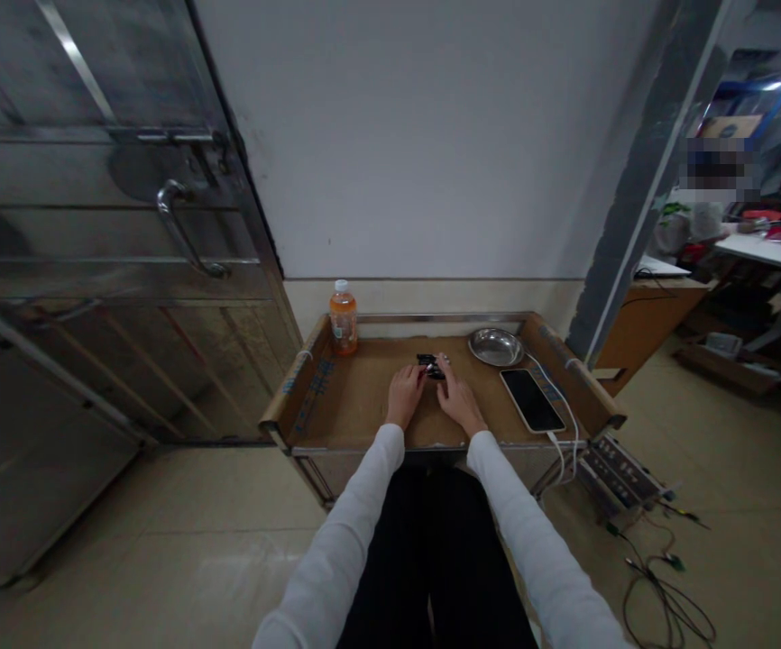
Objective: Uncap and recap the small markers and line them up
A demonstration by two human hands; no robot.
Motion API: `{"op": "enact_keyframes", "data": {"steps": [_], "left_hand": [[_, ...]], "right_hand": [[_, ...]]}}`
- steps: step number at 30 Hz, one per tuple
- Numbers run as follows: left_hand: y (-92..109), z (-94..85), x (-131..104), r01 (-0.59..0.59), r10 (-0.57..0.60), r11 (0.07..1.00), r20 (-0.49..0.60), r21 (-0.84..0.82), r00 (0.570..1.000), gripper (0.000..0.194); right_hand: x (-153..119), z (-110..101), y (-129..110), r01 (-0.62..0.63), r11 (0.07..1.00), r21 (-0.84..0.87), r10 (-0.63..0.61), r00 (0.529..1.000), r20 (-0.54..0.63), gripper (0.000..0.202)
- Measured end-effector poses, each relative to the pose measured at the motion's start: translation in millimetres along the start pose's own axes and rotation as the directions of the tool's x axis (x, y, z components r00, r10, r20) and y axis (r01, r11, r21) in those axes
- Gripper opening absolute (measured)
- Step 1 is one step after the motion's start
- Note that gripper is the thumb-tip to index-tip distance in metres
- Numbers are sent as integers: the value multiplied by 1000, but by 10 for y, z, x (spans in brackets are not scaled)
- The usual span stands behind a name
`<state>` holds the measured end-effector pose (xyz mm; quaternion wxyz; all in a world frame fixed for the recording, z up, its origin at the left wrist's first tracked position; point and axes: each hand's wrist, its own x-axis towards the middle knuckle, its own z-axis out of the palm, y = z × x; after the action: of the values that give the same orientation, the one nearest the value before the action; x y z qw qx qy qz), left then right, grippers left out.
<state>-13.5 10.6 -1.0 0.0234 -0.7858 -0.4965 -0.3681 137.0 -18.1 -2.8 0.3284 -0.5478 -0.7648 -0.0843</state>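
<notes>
Small black objects (426, 359) lie near the middle of the cardboard-lined cart top (356, 406). At their near left edge is my left hand (405, 395), its fingers bent together, the fingertips at a small dark piece too tiny to name. My right hand (456, 400) rests at the right of the same pieces, with its fingers forward and touching or very near them. Whether either hand grips a piece is hard to make out at this size.
An orange drink bottle (344, 320) stands at the cart's back left. On the right are a metal dish (495, 346) and a phone (532, 400) with a white cable (570, 410). An electronic device (624, 473) and loose cables (665, 590) sit on the floor.
</notes>
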Motion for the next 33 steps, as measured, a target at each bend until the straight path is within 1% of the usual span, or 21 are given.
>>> {"op": "enact_keyframes", "data": {"steps": [3, 6, 9, 13, 15, 18, 20, 22, 25, 29, 33], "left_hand": [[-31, 37, -13, 124, -116, 988, -87, 91, 989, 16], [-75, 88, -32, 220, -206, 971, -140, 92, 968, 15], [-102, 128, -39, 264, -252, 961, -143, 75, 957, 15], [-87, 126, -23, 282, -274, 957, -109, 67, 956, 16], [-67, 111, -10, 248, -244, 967, -60, 58, 968, 18], [-41, 97, 0, 95, -96, 995, 64, 24, 993, 18], [-35, 95, 1, 20, -18, 1000, 125, -13, 992, 16], [-37, 93, -1, 9, -4, 999, 144, -39, 990, 15], [-41, 78, -1, 17, -9, 998, 148, -57, 989, 15], [-31, 37, 8, 22, -6, 996, 181, -83, 984, 13], [-15, 5, 15, 37, -18, 994, 197, -98, 980, 11]], "right_hand": [[-4, 47, 36, -52, 998, -19, 52, 999, -10, 43], [-14, 70, 64, -115, 990, -84, 116, 993, 6, 31], [-21, 68, 68, -148, 979, -139, 152, 988, 22, 27], [-23, 65, 64, -154, 977, -144, 161, 986, 34, 27], [-24, 70, 67, -154, 979, -137, 160, 987, 35, 26], [-25, 78, 71, -158, 977, -146, 165, 986, 38, 24], [-25, 79, 70, -163, 974, -158, 172, 984, 41, 24], [-24, 79, 66, -167, 972, -166, 176, 983, 43, 24], [-20, 75, 58, -171, 968, -182, 183, 982, 53, 21], [-18, 67, 52, -163, 964, -210, 180, 982, 62, 15], [-25, 60, 52, -161, 963, -217, 179, 982, 63, 14]]}}
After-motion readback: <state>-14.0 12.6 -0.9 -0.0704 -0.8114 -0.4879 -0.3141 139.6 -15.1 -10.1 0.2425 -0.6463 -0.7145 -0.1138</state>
